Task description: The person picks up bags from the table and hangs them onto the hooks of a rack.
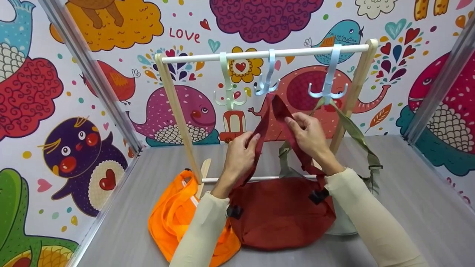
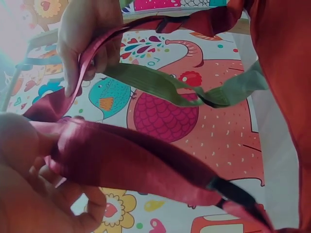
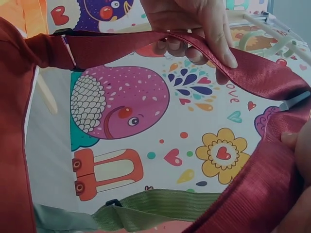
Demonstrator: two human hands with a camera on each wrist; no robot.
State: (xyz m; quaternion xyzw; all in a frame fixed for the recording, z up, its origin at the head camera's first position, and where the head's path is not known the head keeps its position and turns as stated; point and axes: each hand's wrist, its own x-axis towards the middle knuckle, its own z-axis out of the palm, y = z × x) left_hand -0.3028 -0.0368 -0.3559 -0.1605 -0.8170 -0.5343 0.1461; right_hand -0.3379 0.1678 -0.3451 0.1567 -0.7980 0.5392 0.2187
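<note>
A dark red shoulder bag hangs from its wide strap in front of a small rack. My left hand pinches the left side of the strap between thumb and fingers. On the other side of the strap, my right hand grips it a little higher up. The loop's top comes to the pale blue middle hook; in the right wrist view a hook prong overlaps the strap's bend. Black buckles join strap and bag.
The wooden rack's white rail carries several hooks. From the right blue hook hangs a green strap, its pale green bag partly behind the red one. A light green hook is at left. An orange bag lies on the grey surface.
</note>
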